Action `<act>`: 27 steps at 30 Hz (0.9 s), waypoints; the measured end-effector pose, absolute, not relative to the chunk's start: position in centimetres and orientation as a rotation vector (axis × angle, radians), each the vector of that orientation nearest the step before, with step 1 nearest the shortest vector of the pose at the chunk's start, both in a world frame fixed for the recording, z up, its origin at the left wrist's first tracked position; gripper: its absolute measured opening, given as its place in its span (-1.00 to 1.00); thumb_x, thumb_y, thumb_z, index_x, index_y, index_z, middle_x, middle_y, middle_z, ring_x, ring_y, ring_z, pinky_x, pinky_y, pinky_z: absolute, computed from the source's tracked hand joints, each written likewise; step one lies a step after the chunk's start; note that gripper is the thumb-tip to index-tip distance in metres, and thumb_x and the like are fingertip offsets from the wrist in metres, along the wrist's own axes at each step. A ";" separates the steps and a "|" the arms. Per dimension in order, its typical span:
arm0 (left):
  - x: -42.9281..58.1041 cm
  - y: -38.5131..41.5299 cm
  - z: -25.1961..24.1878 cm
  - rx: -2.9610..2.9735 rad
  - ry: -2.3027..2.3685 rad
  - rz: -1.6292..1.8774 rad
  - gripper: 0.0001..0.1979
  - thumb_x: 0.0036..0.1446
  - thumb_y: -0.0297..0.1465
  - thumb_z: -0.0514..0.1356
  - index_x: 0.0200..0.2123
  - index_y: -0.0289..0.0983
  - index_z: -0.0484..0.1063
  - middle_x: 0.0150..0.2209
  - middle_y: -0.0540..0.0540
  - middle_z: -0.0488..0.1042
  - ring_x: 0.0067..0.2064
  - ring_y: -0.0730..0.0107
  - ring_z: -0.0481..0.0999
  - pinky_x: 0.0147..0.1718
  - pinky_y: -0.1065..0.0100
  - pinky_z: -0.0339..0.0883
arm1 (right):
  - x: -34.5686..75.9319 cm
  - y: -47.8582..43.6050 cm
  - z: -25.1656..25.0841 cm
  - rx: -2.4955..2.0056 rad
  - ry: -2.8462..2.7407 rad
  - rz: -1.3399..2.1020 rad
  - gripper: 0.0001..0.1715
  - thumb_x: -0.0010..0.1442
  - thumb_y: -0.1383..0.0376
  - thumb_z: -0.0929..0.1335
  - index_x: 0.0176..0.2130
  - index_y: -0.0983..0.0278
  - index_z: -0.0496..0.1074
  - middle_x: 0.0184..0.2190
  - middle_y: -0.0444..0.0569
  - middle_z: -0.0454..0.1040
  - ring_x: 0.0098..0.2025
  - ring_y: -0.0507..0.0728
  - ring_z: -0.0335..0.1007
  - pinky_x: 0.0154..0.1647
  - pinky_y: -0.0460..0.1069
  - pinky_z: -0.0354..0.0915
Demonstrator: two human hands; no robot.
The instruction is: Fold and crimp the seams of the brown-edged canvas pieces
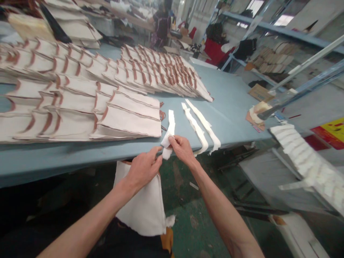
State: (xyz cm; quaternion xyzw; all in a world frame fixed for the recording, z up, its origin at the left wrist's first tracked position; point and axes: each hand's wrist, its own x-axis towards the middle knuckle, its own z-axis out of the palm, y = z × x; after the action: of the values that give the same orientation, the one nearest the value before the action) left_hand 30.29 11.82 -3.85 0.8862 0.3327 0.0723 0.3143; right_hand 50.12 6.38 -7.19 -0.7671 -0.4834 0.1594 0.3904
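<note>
My left hand (pixel 143 168) and my right hand (pixel 182 148) meet at the front edge of a blue-grey table (pixel 231 107). Both pinch the near end of a white fabric strip (pixel 170 129) that lies on the table and hangs over its edge. Under my left hand a cream fabric piece (pixel 142 208) hangs down over my lap. Two longer white strips (pixel 200 127) lie just right of my right hand, their ends over the edge.
Rows of overlapping cream pieces with brown trim (pixel 80 93) cover the table's left and far side (pixel 161 71). A stack of white pieces (pixel 309 161) sits on a stand at right. Metal shelving (pixel 268 32) stands behind, and a person (pixel 161 23) works far off.
</note>
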 end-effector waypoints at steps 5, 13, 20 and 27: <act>33.1 12.5 -3.7 2.565 0.757 0.013 -0.55 0.44 -0.42 0.18 0.35 -0.21 0.40 -0.11 -0.18 0.67 -0.07 0.03 0.70 0.00 0.03 0.55 | 51.6 7.6 -6.9 -1.891 -1.168 0.537 -0.37 0.45 -0.12 0.26 -0.43 0.26 0.47 -0.54 -0.11 0.50 -0.47 0.08 0.42 -0.44 -0.07 0.25; 33.8 12.7 -3.7 2.627 0.745 -0.114 -0.60 0.43 -0.24 0.30 0.23 -0.26 0.46 0.17 -0.22 0.54 0.07 0.09 0.62 0.03 -0.02 0.60 | 53.7 10.1 -6.7 -1.890 -1.014 0.571 -0.47 0.39 -0.01 0.38 -0.49 0.25 0.41 -0.59 -0.17 0.42 -0.50 0.04 0.39 -0.48 -0.09 0.28; 33.9 12.6 -3.2 2.580 0.796 -0.141 -0.60 0.43 -0.24 0.30 0.23 -0.27 0.46 0.17 -0.22 0.54 0.07 0.09 0.62 0.03 -0.01 0.60 | 55.7 12.8 -5.7 -1.907 -0.852 0.500 -0.54 0.51 0.03 0.25 -0.29 0.27 0.45 -0.46 -0.08 0.56 -0.42 0.08 0.58 -0.47 -0.11 0.43; 34.2 13.2 -2.0 2.560 0.821 -0.157 -0.61 0.42 -0.24 0.30 0.22 -0.27 0.47 0.17 -0.22 0.54 0.07 0.10 0.62 0.02 0.00 0.60 | 60.4 17.0 -1.3 -1.967 -0.799 0.443 -0.59 0.46 0.14 0.44 0.18 0.30 0.48 0.11 0.08 0.55 0.02 0.21 0.58 0.03 0.19 0.57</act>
State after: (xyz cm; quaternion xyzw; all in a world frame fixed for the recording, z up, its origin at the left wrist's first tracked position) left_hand 34.18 13.19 -1.97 0.9268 0.2971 -0.0568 0.2226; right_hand 60.39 17.03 -1.34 -0.8019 -0.3256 0.1806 0.4673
